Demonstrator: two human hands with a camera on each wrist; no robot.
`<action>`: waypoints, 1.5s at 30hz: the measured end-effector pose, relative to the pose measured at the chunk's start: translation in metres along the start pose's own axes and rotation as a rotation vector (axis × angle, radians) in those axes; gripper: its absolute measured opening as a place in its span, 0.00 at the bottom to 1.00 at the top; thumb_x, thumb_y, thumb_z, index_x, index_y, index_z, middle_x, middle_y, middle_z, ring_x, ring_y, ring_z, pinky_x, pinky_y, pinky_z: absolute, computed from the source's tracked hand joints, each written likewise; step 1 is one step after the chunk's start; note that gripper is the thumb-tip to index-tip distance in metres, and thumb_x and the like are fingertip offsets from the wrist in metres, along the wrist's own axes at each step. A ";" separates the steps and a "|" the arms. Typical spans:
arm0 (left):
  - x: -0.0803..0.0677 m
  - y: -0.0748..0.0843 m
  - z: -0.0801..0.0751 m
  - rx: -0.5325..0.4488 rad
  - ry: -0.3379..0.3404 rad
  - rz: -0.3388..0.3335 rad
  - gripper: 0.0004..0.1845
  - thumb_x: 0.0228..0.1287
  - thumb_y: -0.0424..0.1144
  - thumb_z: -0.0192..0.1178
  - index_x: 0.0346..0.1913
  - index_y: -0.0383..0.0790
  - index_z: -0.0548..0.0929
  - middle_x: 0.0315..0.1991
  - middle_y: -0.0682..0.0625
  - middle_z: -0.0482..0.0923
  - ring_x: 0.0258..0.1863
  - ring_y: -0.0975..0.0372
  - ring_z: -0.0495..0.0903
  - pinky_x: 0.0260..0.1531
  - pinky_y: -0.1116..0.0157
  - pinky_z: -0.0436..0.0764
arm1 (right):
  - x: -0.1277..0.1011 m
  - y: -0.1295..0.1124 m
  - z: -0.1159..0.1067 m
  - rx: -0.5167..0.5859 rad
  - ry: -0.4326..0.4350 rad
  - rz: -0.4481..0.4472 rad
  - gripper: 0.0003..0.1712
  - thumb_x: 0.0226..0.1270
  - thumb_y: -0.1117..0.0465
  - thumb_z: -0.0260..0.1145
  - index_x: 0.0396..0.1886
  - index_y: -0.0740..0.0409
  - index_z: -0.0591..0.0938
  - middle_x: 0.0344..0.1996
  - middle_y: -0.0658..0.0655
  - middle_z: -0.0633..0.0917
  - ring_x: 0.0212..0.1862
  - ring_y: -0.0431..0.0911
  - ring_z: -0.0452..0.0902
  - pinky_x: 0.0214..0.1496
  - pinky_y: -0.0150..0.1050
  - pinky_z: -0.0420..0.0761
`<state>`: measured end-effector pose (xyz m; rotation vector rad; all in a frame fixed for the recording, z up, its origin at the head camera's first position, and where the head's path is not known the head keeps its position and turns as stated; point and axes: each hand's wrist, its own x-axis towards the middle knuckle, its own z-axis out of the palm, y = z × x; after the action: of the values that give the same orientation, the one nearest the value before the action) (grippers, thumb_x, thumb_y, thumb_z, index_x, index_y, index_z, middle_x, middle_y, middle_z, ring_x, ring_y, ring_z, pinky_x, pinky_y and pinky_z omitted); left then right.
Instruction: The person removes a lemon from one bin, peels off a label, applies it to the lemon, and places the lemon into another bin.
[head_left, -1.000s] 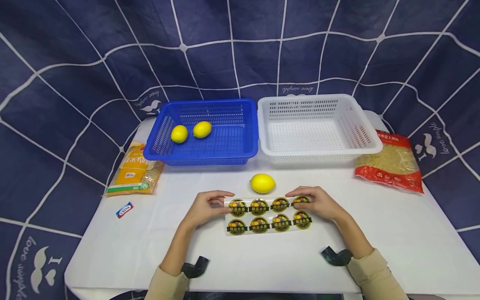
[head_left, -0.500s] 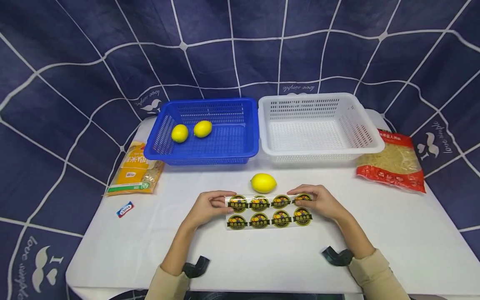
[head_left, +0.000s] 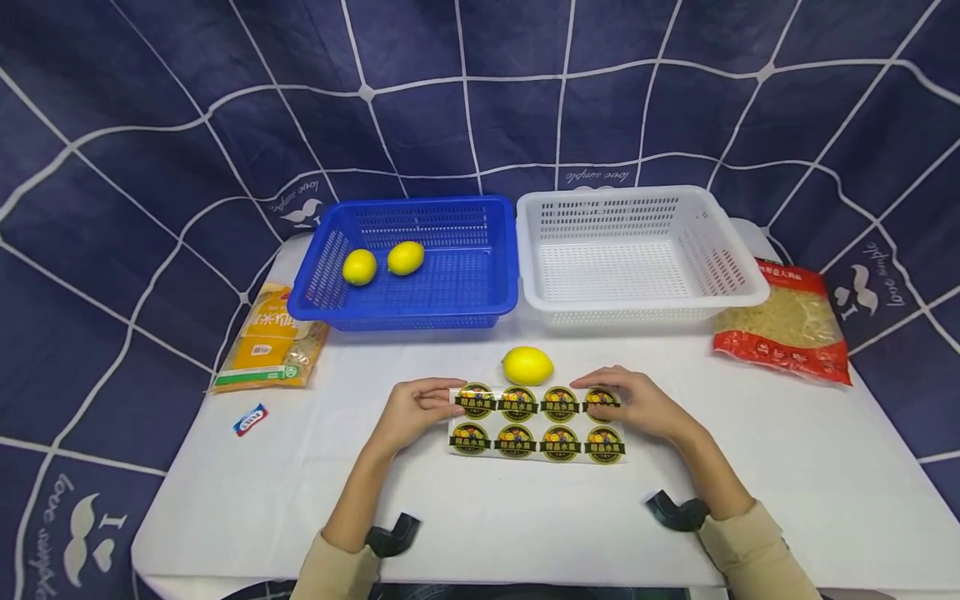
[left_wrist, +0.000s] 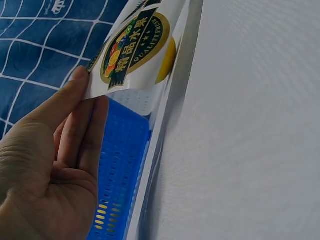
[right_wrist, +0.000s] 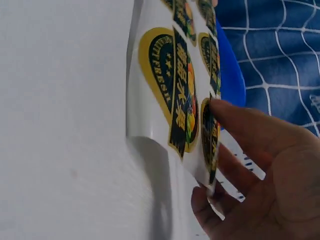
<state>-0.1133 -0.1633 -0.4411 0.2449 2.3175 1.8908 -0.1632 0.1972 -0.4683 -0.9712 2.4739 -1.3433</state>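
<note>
Both hands pinch the sticker sheet (head_left: 537, 423) by its ends, left hand (head_left: 408, 410) on one side, right hand (head_left: 637, 405) on the other, just above the counter (head_left: 750, 467). A lemon (head_left: 527, 366) lies just behind it, before the blue basket (head_left: 480, 287) and white basket (head_left: 738, 283).

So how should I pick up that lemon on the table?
Take the lemon round its fat middle, coming from above. It lies on its side with pointed ends left and right, and the sticker sheet crowds its near side.
</note>
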 end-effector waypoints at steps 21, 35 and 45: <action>-0.004 0.001 0.005 -0.020 0.010 0.077 0.18 0.50 0.28 0.68 0.46 0.29 0.82 0.32 0.43 0.83 0.33 0.60 0.84 0.34 0.63 0.84 | 0.082 -0.091 0.075 -0.155 0.166 -0.136 0.15 0.57 0.54 0.70 0.43 0.52 0.85 0.10 0.39 0.65 0.13 0.32 0.57 0.15 0.27 0.65; -0.004 0.003 0.004 0.014 -0.010 0.135 0.16 0.51 0.27 0.67 0.45 0.28 0.82 0.30 0.44 0.82 0.31 0.60 0.84 0.31 0.64 0.84 | 0.086 -0.080 0.082 -0.053 0.182 -0.113 0.08 0.56 0.52 0.70 0.35 0.47 0.86 0.06 0.40 0.57 0.11 0.32 0.48 0.11 0.28 0.56; -0.002 0.000 0.003 0.027 -0.025 0.111 0.16 0.50 0.29 0.68 0.45 0.31 0.83 0.31 0.45 0.83 0.32 0.59 0.84 0.33 0.63 0.84 | 0.087 -0.078 0.081 0.044 0.195 -0.122 0.04 0.56 0.53 0.70 0.30 0.45 0.85 0.06 0.40 0.57 0.11 0.34 0.49 0.12 0.30 0.58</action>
<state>-0.1111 -0.1611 -0.4411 0.4063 2.3600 1.8955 -0.1596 0.0575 -0.4396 -1.0423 2.5471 -1.5944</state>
